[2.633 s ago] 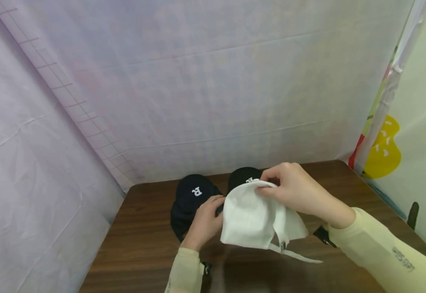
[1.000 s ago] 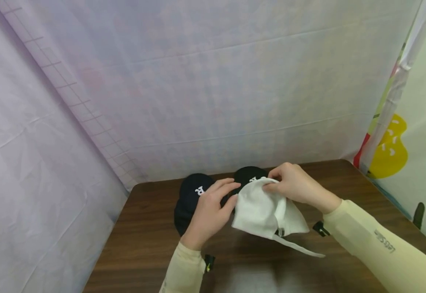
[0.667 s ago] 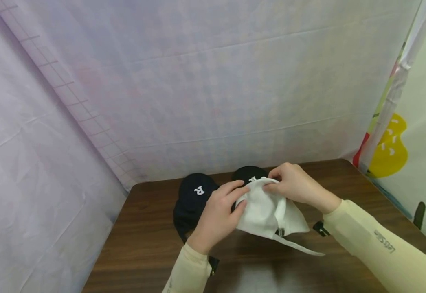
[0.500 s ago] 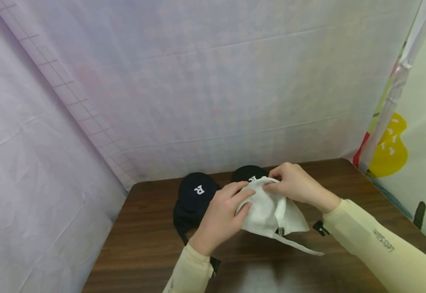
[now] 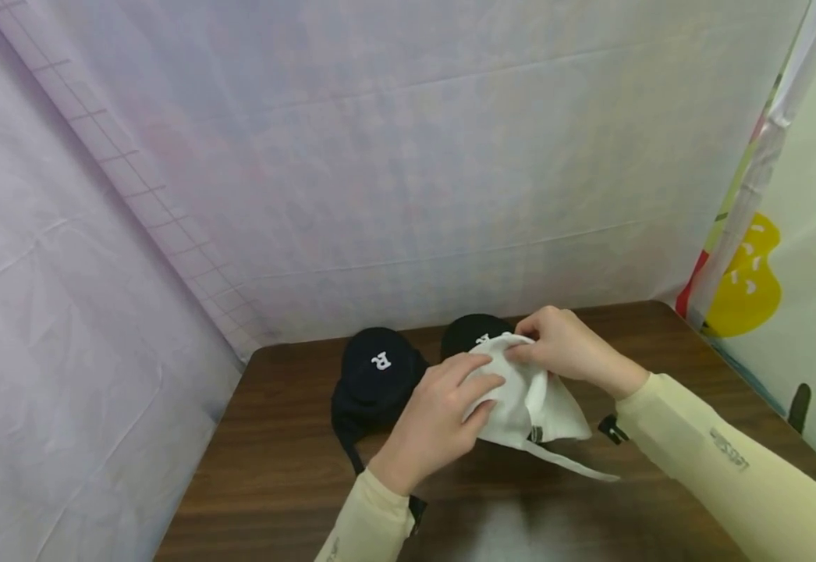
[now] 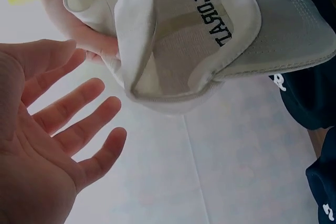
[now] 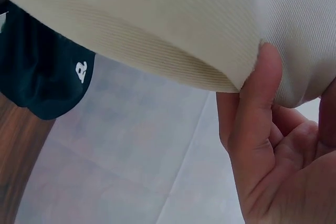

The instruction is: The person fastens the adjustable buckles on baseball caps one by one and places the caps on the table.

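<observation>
A white cap (image 5: 509, 417) is held up over the table, its loose strap (image 5: 576, 465) hanging to the right. My right hand (image 5: 568, 349) pinches the cap's upper edge between thumb and fingers; the right wrist view shows the fold in its grip (image 7: 262, 145). Close by the cap's left side is my left hand (image 5: 439, 410), fingers spread and slightly bent, holding nothing. In the left wrist view the palm faces the cap, whose brim (image 6: 283, 30) and dark inner lettering (image 6: 210, 11) show. Behind the cap sits a black cap (image 5: 471, 332), partly hidden.
To the left a dark navy cap (image 5: 369, 390) with a white letter lies on the brown wooden table (image 5: 274, 437). A pale patterned cloth (image 5: 380, 156) hangs right behind the table's far edge, and another cloth (image 5: 64, 351) bounds the left side.
My left hand has moved right, from between the dark caps to in front of the white cap's left side. The white cap, still pinched in my right hand, has shifted slightly right and up.
</observation>
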`<act>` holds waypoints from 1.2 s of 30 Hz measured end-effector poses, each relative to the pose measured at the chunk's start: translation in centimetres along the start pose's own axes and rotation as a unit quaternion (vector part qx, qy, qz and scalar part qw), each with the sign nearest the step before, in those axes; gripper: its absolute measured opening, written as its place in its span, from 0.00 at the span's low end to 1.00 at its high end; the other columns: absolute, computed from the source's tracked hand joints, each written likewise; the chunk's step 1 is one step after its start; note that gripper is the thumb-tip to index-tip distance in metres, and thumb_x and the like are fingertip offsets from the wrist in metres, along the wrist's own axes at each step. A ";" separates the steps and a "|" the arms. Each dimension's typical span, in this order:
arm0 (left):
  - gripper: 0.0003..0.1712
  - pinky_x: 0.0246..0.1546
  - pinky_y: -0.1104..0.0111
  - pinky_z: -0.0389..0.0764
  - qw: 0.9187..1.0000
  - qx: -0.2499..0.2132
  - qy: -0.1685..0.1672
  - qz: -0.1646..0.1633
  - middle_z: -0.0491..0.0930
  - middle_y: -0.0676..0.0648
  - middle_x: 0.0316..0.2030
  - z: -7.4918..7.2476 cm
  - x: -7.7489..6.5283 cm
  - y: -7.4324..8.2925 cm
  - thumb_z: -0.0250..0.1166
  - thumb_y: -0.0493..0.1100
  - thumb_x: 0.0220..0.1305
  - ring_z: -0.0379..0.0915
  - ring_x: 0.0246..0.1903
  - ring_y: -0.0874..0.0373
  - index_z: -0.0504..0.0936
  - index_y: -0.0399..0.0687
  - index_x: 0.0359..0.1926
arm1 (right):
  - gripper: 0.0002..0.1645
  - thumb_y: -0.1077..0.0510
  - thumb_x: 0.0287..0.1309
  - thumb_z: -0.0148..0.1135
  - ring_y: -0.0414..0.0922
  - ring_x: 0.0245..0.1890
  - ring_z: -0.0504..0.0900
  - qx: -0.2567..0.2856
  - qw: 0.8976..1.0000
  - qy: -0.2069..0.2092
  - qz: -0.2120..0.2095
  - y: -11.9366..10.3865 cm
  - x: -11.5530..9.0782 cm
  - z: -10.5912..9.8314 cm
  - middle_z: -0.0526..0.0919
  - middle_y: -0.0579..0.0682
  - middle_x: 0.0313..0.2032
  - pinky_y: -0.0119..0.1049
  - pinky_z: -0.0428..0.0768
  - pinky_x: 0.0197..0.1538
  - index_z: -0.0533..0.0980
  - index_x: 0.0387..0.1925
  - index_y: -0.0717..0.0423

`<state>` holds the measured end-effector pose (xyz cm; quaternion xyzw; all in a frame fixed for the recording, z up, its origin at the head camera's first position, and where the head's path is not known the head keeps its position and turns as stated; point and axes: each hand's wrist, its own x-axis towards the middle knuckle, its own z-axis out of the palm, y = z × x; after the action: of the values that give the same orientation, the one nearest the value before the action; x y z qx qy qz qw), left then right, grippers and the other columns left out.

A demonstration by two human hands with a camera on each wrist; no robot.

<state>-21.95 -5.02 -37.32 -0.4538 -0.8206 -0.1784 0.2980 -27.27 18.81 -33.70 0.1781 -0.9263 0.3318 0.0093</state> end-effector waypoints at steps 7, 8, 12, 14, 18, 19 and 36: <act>0.15 0.55 0.55 0.76 1.000 -0.003 -0.015 0.005 0.77 0.47 0.60 0.3 0.0 0.3 0.70 0.42 0.64 0.68 0.64 0.55 0.86 0.53 0.52 | 0.12 0.52 0.57 0.70 0.42 0.15 0.74 -0.001 1.000 0.006 -0.002 0.4 0.4 0.0 0.74 0.44 0.15 0.37 0.74 0.19 0.81 0.20 0.49; 0.15 0.55 0.55 0.76 1.000 -0.002 -0.014 0.006 0.77 0.47 0.60 0.3 0.0 0.3 0.71 0.42 0.64 0.68 0.64 0.55 0.86 0.53 0.52 | 0.12 0.52 0.57 0.70 0.42 0.15 0.74 -0.001 1.000 0.005 -0.002 0.5 0.5 0.0 0.75 0.44 0.15 0.37 0.74 0.19 0.81 0.20 0.49; 0.15 0.53 0.56 0.77 1.000 0.012 -0.008 0.019 0.77 0.47 0.59 0.7 -0.1 0.4 0.72 0.43 0.62 0.70 0.63 0.55 0.86 0.54 0.51 | 0.11 0.52 0.58 0.70 0.43 0.15 0.75 0.003 1.000 0.000 0.004 0.6 0.5 -0.1 0.76 0.45 0.16 0.37 0.75 0.20 0.82 0.22 0.50; 0.15 0.53 0.56 0.77 0.999 0.019 -0.009 0.024 0.77 0.47 0.59 0.9 -0.2 0.4 0.73 0.43 0.61 0.70 0.62 0.54 0.86 0.54 0.50 | 0.11 0.52 0.58 0.69 0.43 0.15 0.76 0.008 1.000 -0.002 0.009 0.6 0.5 -0.1 0.77 0.46 0.17 0.38 0.76 0.20 0.83 0.23 0.50; 0.16 0.54 0.57 0.76 0.999 0.037 -0.022 0.033 0.77 0.46 0.60 1.3 -0.4 0.4 0.74 0.47 0.61 0.70 0.62 0.52 0.86 0.54 0.50 | 0.10 0.51 0.59 0.69 0.44 0.16 0.76 0.020 1.000 -0.008 0.020 0.7 0.5 -0.2 0.79 0.47 0.19 0.39 0.77 0.20 0.84 0.25 0.51; 0.16 0.54 0.57 0.76 0.998 0.038 -0.026 0.034 0.77 0.46 0.60 1.4 -0.4 0.4 0.74 0.48 0.61 0.70 0.63 0.52 0.86 0.54 0.50 | 0.10 0.51 0.59 0.69 0.44 0.16 0.76 0.021 0.999 -0.008 0.022 0.7 0.6 -0.1 0.79 0.47 0.19 0.39 0.77 0.20 0.84 0.25 0.51; 0.14 0.54 0.60 0.71 0.986 0.131 -0.043 0.089 0.75 0.51 0.54 4.0 -1.4 1.2 0.77 0.55 0.55 0.67 0.58 0.53 0.86 0.60 0.41 | 0.13 0.50 0.61 0.69 0.44 0.17 0.76 0.024 0.999 -0.006 0.033 0.7 1.0 0.0 0.78 0.48 0.19 0.38 0.76 0.21 0.83 0.25 0.52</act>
<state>-21.69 -3.02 -41.23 -0.4895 -0.8052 -0.0221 0.3341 -28.47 18.96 -33.98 0.1497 -0.9234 0.3532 -0.0111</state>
